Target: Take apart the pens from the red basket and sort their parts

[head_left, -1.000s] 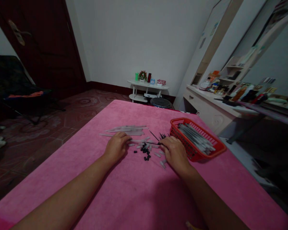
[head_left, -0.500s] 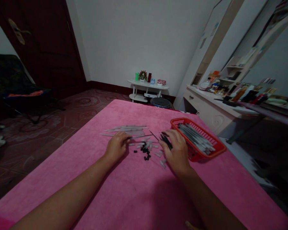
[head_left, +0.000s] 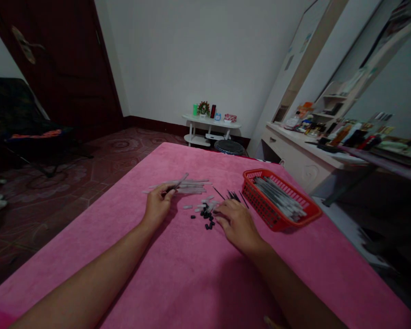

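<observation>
My left hand (head_left: pixel 159 201) is closed around a grey pen barrel (head_left: pixel 182 180), which tilts up and to the right. Just behind it, more pale pen barrels (head_left: pixel 195 185) lie in a loose row on the pink cloth. My right hand (head_left: pixel 238 224) reaches over a small heap, its thumb and forefinger apart beside the pale translucent pen caps (head_left: pixel 210 205). Among these caps lie several short black plugs (head_left: pixel 208 218). Beyond the right fingers rest thin black pen refills (head_left: pixel 233 195), partly hidden by that hand.
A red plastic basket (head_left: pixel 260 208) full of grey pens (head_left: pixel 281 196) stands to the right on the pink-covered table (head_left: pixel 188 269). Past the far edge are a round dark stool (head_left: pixel 229 146) and a white side table (head_left: pixel 208 121). A cluttered dresser (head_left: pixel 301 151) stands at the right.
My left hand has moved slightly left, the barrel in it now pointing upward. My right hand has left the black refills and shifted left and down to the caps and plugs.
</observation>
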`<action>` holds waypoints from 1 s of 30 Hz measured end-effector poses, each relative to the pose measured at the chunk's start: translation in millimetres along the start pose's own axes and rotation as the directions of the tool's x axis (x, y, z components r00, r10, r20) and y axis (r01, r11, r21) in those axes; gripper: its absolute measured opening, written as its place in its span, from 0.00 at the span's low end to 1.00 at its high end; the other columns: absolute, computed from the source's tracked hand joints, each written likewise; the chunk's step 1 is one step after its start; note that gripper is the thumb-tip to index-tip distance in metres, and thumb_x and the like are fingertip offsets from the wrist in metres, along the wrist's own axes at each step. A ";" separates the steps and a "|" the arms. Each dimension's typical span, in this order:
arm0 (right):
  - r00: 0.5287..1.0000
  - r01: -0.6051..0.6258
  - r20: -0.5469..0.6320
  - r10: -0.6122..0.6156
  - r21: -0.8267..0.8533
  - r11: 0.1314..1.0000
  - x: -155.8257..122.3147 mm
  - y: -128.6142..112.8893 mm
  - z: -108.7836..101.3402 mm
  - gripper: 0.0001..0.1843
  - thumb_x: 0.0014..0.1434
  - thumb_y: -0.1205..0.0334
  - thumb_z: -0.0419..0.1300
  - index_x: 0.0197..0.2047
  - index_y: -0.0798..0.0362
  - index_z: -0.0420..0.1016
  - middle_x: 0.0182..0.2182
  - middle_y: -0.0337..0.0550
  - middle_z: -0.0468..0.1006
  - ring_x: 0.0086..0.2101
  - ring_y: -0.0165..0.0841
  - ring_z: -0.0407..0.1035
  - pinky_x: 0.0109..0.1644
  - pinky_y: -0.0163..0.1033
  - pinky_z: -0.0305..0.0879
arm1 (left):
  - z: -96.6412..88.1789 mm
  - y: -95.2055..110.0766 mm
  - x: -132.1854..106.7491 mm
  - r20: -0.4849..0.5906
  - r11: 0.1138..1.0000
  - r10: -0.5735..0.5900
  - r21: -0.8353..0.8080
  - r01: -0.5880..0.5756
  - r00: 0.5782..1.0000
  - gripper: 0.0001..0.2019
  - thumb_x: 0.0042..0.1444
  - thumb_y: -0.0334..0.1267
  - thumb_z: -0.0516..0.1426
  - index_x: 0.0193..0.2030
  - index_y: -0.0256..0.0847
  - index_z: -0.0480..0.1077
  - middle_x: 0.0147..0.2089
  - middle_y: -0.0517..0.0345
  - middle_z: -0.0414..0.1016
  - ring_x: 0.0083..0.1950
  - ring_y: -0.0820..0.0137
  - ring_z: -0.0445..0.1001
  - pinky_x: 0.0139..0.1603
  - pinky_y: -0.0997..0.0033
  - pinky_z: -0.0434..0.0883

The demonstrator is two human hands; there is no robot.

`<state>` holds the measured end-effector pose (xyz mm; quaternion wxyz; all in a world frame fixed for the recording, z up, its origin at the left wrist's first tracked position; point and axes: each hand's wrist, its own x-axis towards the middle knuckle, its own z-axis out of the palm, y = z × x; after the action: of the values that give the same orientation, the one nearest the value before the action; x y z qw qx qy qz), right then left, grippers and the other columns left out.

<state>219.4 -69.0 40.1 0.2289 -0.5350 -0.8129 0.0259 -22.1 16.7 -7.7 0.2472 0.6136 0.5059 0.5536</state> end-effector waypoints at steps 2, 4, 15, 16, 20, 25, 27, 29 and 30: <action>0.993 0.116 -0.005 -0.116 0.024 0.993 2.5 -9.7 5.2 0.14 0.59 0.70 0.58 0.48 0.49 0.76 0.45 0.45 0.75 0.48 0.37 0.65 0.52 0.43 0.59 | 1.2 -1.2 0.0 0.014 1.000 0.016 0.013 -0.016 1.000 0.13 0.52 0.36 0.54 0.41 0.38 0.77 0.43 0.51 0.80 0.45 0.63 0.76 0.50 0.62 0.71; 0.982 0.191 0.002 -0.191 0.020 0.981 5.6 -19.8 12.2 0.17 0.59 0.72 0.57 0.51 0.50 0.73 0.47 0.46 0.74 0.49 0.37 0.63 0.53 0.43 0.58 | 2.4 -2.5 0.0 0.021 0.999 0.034 0.016 -0.035 0.999 0.13 0.52 0.36 0.54 0.41 0.38 0.77 0.43 0.52 0.80 0.46 0.62 0.76 0.51 0.61 0.71; 0.975 0.220 0.064 -0.211 -0.174 0.960 15.6 -39.3 31.6 0.18 0.63 0.70 0.54 0.54 0.46 0.71 0.40 0.46 0.73 0.44 0.38 0.61 0.46 0.42 0.56 | 5.6 -2.2 -1.6 0.050 0.990 0.132 0.048 -0.134 0.990 0.12 0.53 0.35 0.54 0.40 0.38 0.77 0.42 0.51 0.79 0.46 0.62 0.75 0.51 0.61 0.71; 0.967 0.253 0.078 -0.242 -0.175 0.952 16.1 -39.6 31.9 0.18 0.62 0.71 0.54 0.53 0.47 0.72 0.41 0.45 0.73 0.44 0.38 0.61 0.46 0.42 0.56 | 5.8 -2.1 -1.8 0.052 0.988 0.141 0.050 -0.143 0.989 0.12 0.53 0.35 0.54 0.40 0.38 0.77 0.42 0.51 0.79 0.46 0.62 0.75 0.51 0.60 0.71; 0.942 0.332 0.105 -0.318 -0.166 0.928 15.8 -37.9 37.4 0.12 0.61 0.73 0.55 0.43 0.52 0.76 0.39 0.45 0.75 0.43 0.38 0.62 0.44 0.42 0.56 | 6.2 -4.1 -2.1 0.058 0.984 0.168 0.048 -0.171 0.984 0.12 0.53 0.35 0.55 0.40 0.38 0.77 0.41 0.52 0.79 0.44 0.62 0.76 0.49 0.61 0.72; 0.962 0.261 -0.076 -0.261 -0.011 0.965 13.9 -26.2 36.0 0.16 0.59 0.76 0.53 0.44 0.53 0.77 0.37 0.46 0.75 0.40 0.37 0.65 0.44 0.42 0.59 | 6.3 -8.7 -3.1 0.077 0.977 0.198 0.067 -0.204 0.977 0.11 0.54 0.35 0.55 0.40 0.40 0.77 0.41 0.52 0.79 0.44 0.62 0.75 0.48 0.60 0.71; 0.971 0.148 -0.212 -0.110 0.173 0.974 14.5 -17.5 27.5 0.17 0.60 0.75 0.52 0.46 0.53 0.76 0.38 0.47 0.74 0.39 0.35 0.66 0.43 0.41 0.62 | 6.1 -9.0 -3.8 0.106 0.973 0.203 0.089 -0.213 0.973 0.11 0.54 0.34 0.55 0.41 0.40 0.77 0.41 0.52 0.79 0.45 0.62 0.75 0.49 0.60 0.71; 0.952 0.038 -0.296 0.079 0.371 0.928 15.5 -6.2 17.4 0.13 0.59 0.72 0.53 0.41 0.53 0.78 0.36 0.46 0.74 0.38 0.34 0.68 0.43 0.40 0.64 | 5.7 -7.5 -4.8 0.157 0.964 0.215 0.126 -0.235 0.964 0.11 0.55 0.34 0.55 0.42 0.40 0.77 0.42 0.51 0.79 0.46 0.61 0.74 0.49 0.60 0.70; 0.936 -0.014 -0.307 0.172 0.457 0.889 15.7 0.0 13.0 0.10 0.58 0.69 0.55 0.37 0.54 0.78 0.34 0.45 0.75 0.37 0.35 0.68 0.42 0.39 0.64 | 5.4 -6.1 -5.4 0.189 0.954 0.230 0.149 -0.260 0.955 0.11 0.55 0.34 0.55 0.42 0.40 0.76 0.42 0.51 0.79 0.46 0.61 0.74 0.49 0.59 0.70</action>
<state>209.1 -52.4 33.9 0.4809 -0.5030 -0.7062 0.1307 -18.5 15.5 -16.7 0.1644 0.7355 0.4489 0.4801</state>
